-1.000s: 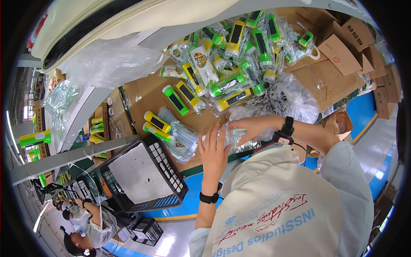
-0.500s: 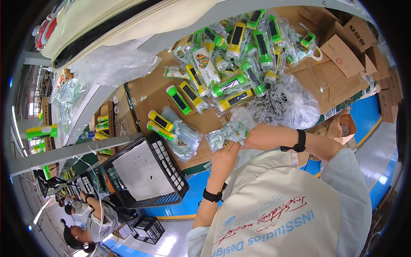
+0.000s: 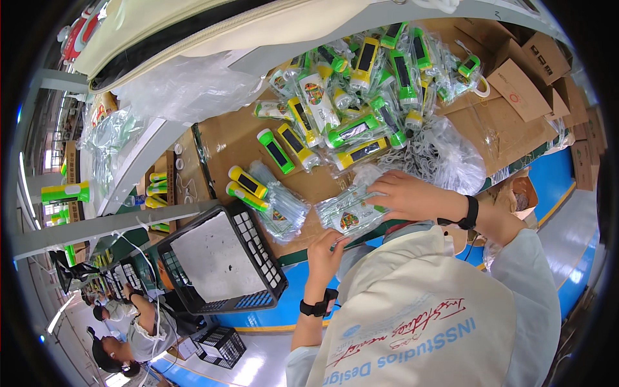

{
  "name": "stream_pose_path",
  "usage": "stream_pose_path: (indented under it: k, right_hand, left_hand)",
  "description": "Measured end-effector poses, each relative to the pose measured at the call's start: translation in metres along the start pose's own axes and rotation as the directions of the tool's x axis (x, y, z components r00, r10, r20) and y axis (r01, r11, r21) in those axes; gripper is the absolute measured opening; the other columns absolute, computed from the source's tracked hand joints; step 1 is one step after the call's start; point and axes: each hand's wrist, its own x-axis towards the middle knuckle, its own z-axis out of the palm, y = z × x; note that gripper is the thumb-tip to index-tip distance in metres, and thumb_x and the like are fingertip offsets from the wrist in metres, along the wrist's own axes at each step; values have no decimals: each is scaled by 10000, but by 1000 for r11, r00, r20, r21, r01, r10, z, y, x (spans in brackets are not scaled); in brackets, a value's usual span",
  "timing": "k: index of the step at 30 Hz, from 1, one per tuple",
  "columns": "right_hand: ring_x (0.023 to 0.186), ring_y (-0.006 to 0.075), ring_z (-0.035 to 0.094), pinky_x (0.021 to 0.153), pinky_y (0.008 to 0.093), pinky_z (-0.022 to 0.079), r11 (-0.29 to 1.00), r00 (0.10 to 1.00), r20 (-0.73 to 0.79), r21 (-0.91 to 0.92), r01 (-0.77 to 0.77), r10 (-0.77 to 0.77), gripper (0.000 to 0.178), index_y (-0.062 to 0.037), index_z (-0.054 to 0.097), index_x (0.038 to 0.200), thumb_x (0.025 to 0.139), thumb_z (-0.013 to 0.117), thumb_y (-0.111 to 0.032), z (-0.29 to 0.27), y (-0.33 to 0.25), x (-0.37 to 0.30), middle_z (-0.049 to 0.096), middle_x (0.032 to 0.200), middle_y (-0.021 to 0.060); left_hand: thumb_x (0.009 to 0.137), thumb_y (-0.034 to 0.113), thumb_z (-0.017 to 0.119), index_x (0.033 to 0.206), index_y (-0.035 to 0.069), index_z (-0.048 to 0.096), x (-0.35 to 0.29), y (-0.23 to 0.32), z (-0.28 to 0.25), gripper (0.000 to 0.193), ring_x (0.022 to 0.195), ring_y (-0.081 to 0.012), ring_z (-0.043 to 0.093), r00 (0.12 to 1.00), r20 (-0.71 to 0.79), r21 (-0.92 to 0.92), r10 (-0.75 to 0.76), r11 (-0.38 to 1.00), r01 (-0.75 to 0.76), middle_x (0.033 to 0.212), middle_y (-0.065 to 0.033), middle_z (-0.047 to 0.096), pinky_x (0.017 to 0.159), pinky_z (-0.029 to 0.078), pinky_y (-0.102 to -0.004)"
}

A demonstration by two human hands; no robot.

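At the table's near edge, a clear printed plastic bag (image 3: 349, 221) lies over a stack of similar bags. My left hand (image 3: 325, 253) is closed, pinching the bag's near edge between thumb and fingertips. My right hand (image 3: 407, 195) lies with fingers stretched over the bags' right side, covering part of them. Left of the stack is a bundle of clear bags (image 3: 284, 209), with a yellow flashlight (image 3: 247, 182) and a green flashlight (image 3: 247, 196) at its far end. Beyond, an unbagged-looking green flashlight (image 3: 276, 151) rests on the cardboard.
Bagged green and yellow flashlights (image 3: 353, 131) are heaped at the back. Grey cords (image 3: 422, 156) in clear plastic lie right of centre. A black crate (image 3: 278, 284) stands left of my left hand. Cardboard boxes (image 3: 516, 89) fill the back right. A person (image 3: 145, 332) sits at lower left.
My hands have drawn apart: the left came nearer and left, still pinching, while the right moved up and spread its fingers over the bags. More of the bag's print shows.
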Motion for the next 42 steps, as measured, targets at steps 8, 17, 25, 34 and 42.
stream_pose_path:
  k: [8,17,25,34,42]
  right_hand:
    - [872,158,513,735,275,407,941,975,-18,-265,209,-222,196,-51,589,884,717,583,-154,35,-44,38,528,883,30]
    - [912,236,524,748,334,439,997,997,26,-13,75,-75,258,-35,607,849,697,700,-223,65,-18,77,545,904,63]
    - [732,286,592,621,380,470,893,958,280,412,-182,67,164,-42,492,953,868,538,-174,84,-10,93,585,858,115]
    - [475,157,569,428,269,427,351,830,558,778,-521,-6,152,-41,399,979,960,365,-188,92,-20,124,628,788,82]
    - [540,159,625,457,277,483,670,540,809,537,-513,-235,187,-12,531,883,890,509,-198,132,33,168,654,744,84]
  left_hand:
    - [674,68,713,694,15,512,11,6,0,209,672,-303,524,991,-110,170,73,984,-53,693,-106,527,648,386,-370]
    - [708,30,697,756,-10,544,-1,-17,-3,165,656,-293,547,989,-92,64,-117,990,123,716,-144,552,588,429,-371]
    - [790,14,655,999,13,524,-4,-30,-22,247,693,-137,563,960,-157,-242,-231,952,189,945,-77,604,583,446,-225]
    - [872,123,613,943,67,541,-11,-58,-71,116,574,-27,436,767,478,-607,-428,470,641,794,8,574,485,338,-175]
    - [846,119,640,827,41,585,-48,-81,-113,97,646,-41,453,864,139,-656,-484,608,446,768,33,525,526,334,-195]
